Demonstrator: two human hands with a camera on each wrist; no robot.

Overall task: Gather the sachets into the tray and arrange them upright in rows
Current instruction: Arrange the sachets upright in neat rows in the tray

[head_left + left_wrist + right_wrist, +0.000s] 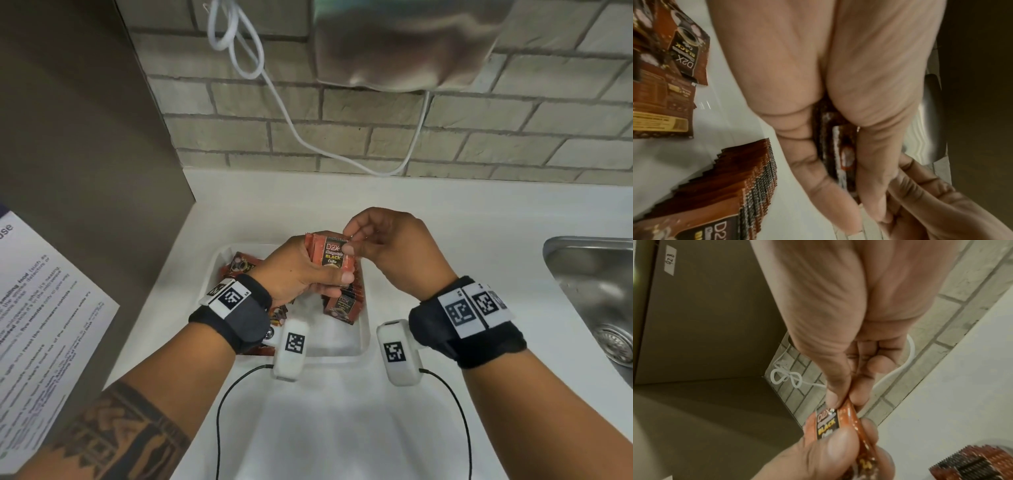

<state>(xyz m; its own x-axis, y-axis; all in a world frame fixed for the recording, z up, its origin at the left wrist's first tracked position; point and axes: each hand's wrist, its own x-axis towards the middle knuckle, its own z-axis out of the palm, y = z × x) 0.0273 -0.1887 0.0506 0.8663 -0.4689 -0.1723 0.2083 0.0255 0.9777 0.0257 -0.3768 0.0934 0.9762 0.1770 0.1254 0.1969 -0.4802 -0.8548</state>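
Note:
My left hand [308, 270] grips a small stack of brown-orange coffee sachets [330, 255] above the white tray [364, 329]. My right hand [363, 240] pinches the top corner of the front sachet [827, 423] between thumb and forefinger. In the left wrist view the stack's edges [840, 155] show between my left fingers [818, 186]. A row of upright sachets [342, 301] stands along the tray's right side, also seen as a stepped row [731, 191]. Loose sachets [239, 265] lie flat at the tray's left [684, 48].
The tray sits on a white counter [342, 428] against a brick wall [342, 137]. A steel sink [596, 291] lies to the right. A brown cabinet side [85, 120] and a printed notice [41, 325] stand on the left. A white cable [291, 120] hangs on the wall.

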